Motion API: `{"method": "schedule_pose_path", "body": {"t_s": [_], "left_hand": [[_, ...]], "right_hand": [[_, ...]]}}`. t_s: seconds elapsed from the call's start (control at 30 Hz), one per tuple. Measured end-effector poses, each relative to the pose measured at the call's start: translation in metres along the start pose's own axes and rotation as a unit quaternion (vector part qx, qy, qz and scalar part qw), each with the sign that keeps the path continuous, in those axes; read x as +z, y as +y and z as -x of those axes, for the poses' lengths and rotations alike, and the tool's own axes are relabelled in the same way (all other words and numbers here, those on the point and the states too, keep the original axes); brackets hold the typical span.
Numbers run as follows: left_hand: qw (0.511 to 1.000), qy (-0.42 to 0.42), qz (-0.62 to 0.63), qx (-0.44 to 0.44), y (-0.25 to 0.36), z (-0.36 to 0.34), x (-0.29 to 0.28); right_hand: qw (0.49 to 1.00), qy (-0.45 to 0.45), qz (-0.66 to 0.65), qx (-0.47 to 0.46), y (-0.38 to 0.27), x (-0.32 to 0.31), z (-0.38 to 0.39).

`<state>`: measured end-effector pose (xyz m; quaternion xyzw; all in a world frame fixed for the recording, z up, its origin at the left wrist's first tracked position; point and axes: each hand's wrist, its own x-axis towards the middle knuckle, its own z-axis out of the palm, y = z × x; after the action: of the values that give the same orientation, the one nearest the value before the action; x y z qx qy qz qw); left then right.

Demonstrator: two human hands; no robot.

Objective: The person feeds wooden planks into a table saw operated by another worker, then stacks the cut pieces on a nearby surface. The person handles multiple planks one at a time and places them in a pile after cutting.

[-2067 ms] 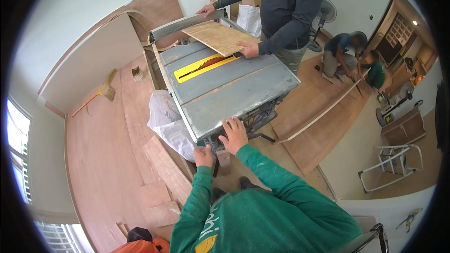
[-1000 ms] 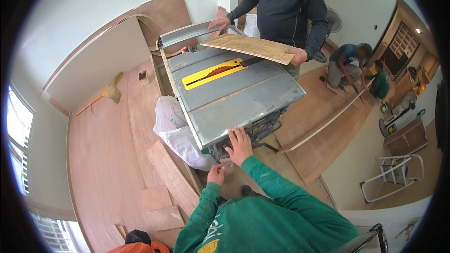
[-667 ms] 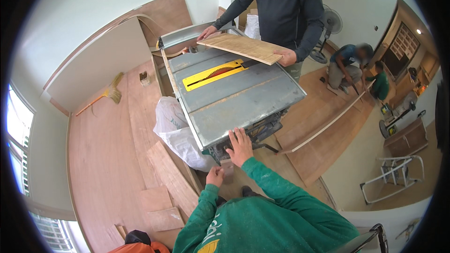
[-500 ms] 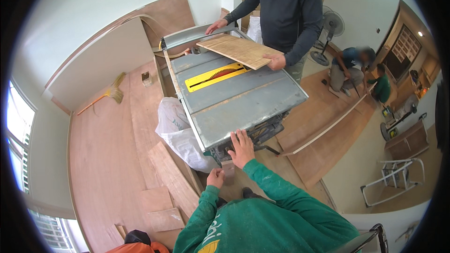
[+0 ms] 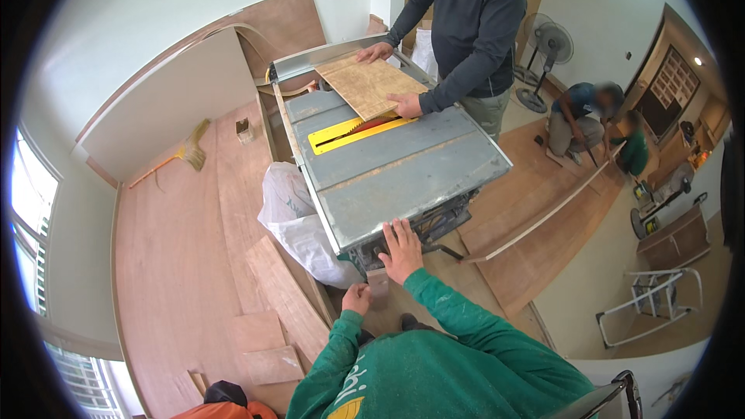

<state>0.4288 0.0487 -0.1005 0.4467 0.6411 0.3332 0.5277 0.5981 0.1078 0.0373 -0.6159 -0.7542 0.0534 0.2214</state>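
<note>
Hiding part of the saw point(image 5: 411, 177), a board point(image 5: 369, 85) is seen; left of the saw, a sack point(image 5: 293, 221). Right hand point(image 5: 402, 252) fingers are spread; left hand point(image 5: 357, 299) fingers curled, grip unclear.

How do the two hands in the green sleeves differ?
The right hand is open with fingers extended; the left hand is curled. The right hand is at the edge of the saw, while the left hand is lower in view. Both are bare.
</note>
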Motion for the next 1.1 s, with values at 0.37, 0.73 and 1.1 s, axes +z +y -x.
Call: {"method": "schedule_pose_path", "body": {"t_s": [0.37,0.73,1.1], "left_hand": [[0.999,-0.029,0.005,-0.013,-0.01,-0.002,0.001],[0.999,-0.033,0.003,-0.009,-0.019,-0.004,0.003],[0.999,-0.038,0.006,-0.01,-0.022,-0.006,0.005]], "right_hand": [[1.0,-0.008,-0.002,0.002,0.0,0.0,0.0],[1.0,-0.01,-0.011,0.003,0.001,0.0,-0.001],[1.0,-0.017,-0.002,0.007,0.0,-0.002,-0.002]]}}
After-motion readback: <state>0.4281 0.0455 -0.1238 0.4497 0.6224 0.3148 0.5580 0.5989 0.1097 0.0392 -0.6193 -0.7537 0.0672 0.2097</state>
